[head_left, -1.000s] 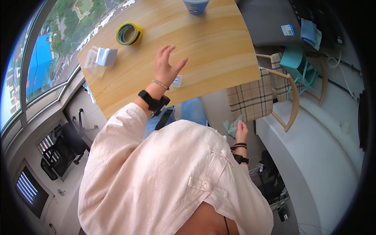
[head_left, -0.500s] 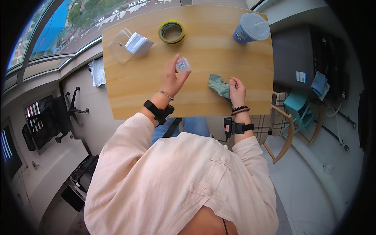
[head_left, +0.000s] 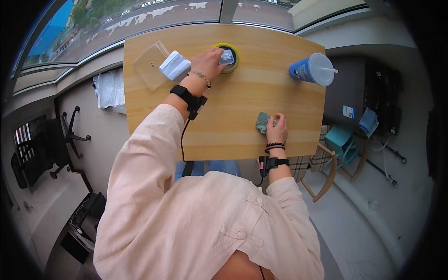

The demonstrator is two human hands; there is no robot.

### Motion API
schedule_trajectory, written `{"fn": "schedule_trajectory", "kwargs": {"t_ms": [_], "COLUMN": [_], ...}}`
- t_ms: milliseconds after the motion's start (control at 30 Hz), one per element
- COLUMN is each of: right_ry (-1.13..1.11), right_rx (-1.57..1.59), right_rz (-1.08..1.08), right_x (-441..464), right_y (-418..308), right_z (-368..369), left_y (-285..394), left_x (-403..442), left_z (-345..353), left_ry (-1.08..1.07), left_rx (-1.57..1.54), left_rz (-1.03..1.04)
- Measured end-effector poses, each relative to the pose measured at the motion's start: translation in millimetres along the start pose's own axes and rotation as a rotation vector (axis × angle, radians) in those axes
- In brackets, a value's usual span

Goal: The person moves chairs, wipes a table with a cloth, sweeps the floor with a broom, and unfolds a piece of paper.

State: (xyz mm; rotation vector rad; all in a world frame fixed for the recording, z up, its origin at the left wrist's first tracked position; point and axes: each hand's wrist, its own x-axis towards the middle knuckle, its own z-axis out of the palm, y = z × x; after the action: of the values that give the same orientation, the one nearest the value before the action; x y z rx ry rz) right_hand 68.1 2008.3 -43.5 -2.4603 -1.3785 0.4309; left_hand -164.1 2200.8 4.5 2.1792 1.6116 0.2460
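My left hand [head_left: 206,65] is closed on a small clear plastic box [head_left: 227,57]. The box is over the hole of a yellow-edged roll of tape [head_left: 237,57]; whether it sits inside the ring or hovers above it, I cannot tell. Close to the table's near right part, my right hand [head_left: 276,129] has its fingers curled on a crumpled green cloth [head_left: 262,122] lying on the wood. Left of my left hand are a white folded packet [head_left: 175,66] and a clear flat plastic case [head_left: 148,70] with tiny dark bits on it.
A blue cup with a lid and straw [head_left: 311,70] stands at the right of the wooden table [head_left: 224,121]. Windows run along the far and left sides. A plaid chair [head_left: 322,161] and a teal stool [head_left: 341,140] are at the right.
My left hand has carried the plastic box forward to the tape roll. My right hand has gathered the green cloth into a tighter bunch. The whole view has shifted as the head moved.
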Motion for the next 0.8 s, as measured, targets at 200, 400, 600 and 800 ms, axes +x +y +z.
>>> {"fn": "schedule_trajectory", "kwargs": {"t_ms": [200,400,600,800], "right_ry": [-0.043,-0.047,-0.038,-0.057], "right_rx": [-0.013,-0.024,-0.007,0.012], "right_rz": [0.047,0.047,0.007,-0.033], "right_x": [4.6,5.7,6.0,9.0], "right_y": [-3.1,-0.6,5.7,4.9], "right_z": [-1.7,-2.5,0.7,-1.9], "left_y": [-10.6,-1.1,6.3,73.6], "left_x": [-11.9,-20.4,0.6,41.4], "left_z": [8.0,18.2,70.8,93.9], "left_ry": [0.151,0.343,0.354,0.266], "left_rx": [-0.129,-0.245,-0.396,-0.611], "left_rz": [0.001,-0.313,-0.206,-0.196]}}
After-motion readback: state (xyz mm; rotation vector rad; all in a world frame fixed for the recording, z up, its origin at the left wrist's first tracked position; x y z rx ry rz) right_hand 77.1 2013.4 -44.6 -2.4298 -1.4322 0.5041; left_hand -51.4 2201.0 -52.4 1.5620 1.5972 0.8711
